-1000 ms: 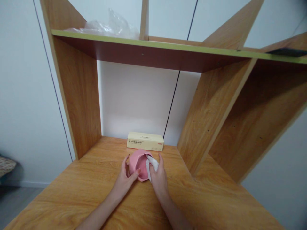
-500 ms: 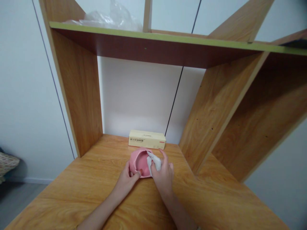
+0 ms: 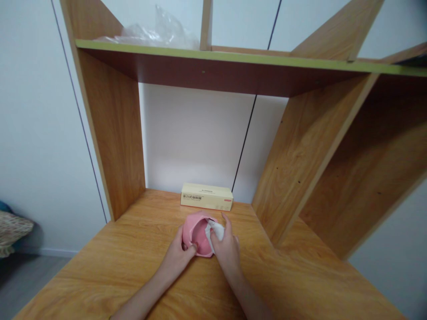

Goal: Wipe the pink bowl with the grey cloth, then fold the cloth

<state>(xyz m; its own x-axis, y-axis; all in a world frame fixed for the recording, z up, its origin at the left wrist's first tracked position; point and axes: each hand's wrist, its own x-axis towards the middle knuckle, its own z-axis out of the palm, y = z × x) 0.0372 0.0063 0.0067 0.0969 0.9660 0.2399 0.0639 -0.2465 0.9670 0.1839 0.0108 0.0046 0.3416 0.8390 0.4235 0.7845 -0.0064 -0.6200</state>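
Observation:
A pink bowl [image 3: 201, 238] with faceted sides is tilted so that its hollow faces me, just above or on the wooden desk. My left hand [image 3: 180, 251] grips its left side, the thumb over the near rim and the fingers behind. In my right hand [image 3: 226, 249] is a crumpled white tissue [image 3: 216, 230], pressed against the inner right wall of the bowl. The right index finger reaches up past the tissue. Part of the tissue is hidden by the fingers.
Behind the bowl, a cream-coloured long box [image 3: 207, 198] with printed lettering lies against the back wall. Upright wooden panels [image 3: 111, 133] flank the desk [image 3: 133, 266]. Clear plastic bags [image 3: 156, 33] rest on the overhead shelf [image 3: 233, 58]. Patterned cloth [image 3: 15, 231] shows at far left.
The whole view has shifted slightly, with the scene sitting a little lower and further right. My right hand has pushed the tissue slightly along the bowl's inner wall; both grips are unchanged.

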